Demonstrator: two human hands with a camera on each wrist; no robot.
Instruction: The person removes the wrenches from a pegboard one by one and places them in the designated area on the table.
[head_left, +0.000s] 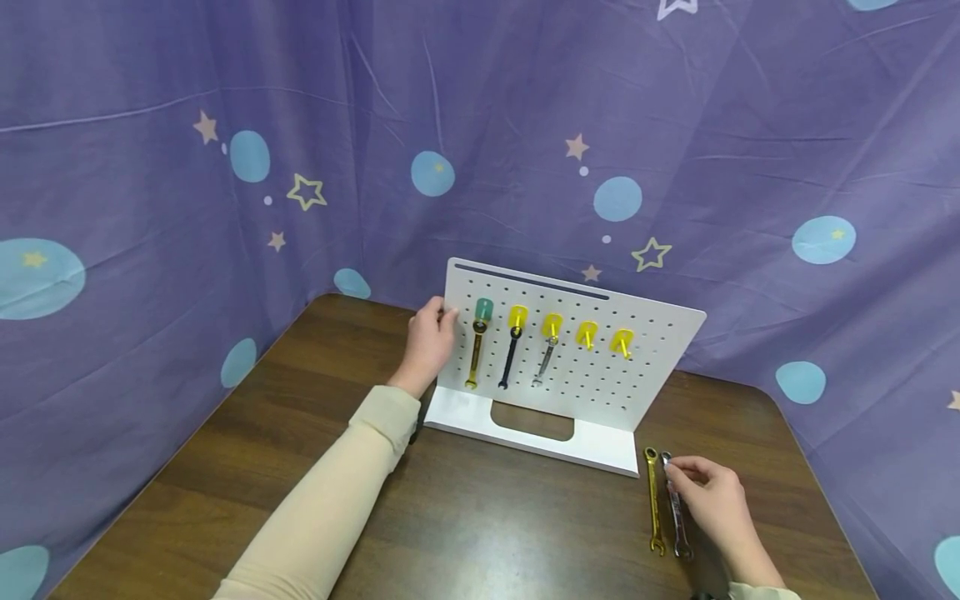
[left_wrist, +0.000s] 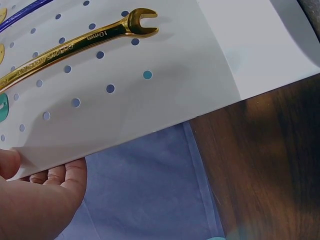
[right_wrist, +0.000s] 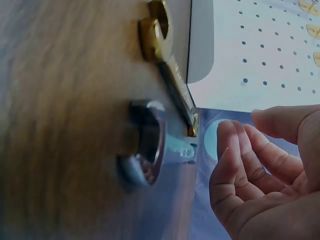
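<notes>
My left hand (head_left: pixel 432 340) grips the left edge of a white pegboard (head_left: pixel 585 387), thumb on the front and fingers behind, as the left wrist view shows. A gold wrench (left_wrist: pixel 75 47) marked 10mm hangs from a green hook (head_left: pixel 484 309). Beside it on yellow hooks hang a dark blue wrench (head_left: pixel 511 358) and a silver wrench (head_left: pixel 547 360). On the table at the right lie another gold wrench (head_left: pixel 654 504) and a shiny silver wrench (head_left: pixel 677 518). My right hand (head_left: pixel 712 500) is at the silver one's upper end, fingers loosely bent, thumb and fingertips apart with nothing between them.
Two further yellow hooks (head_left: pixel 587 335) on the board's right side bear no wrench. The board stands on a white base (head_left: pixel 465 410) with a cut-out. Beneath is a brown wooden table (head_left: pixel 450 517); a purple curtain (head_left: pixel 510 100) with stars hangs behind it.
</notes>
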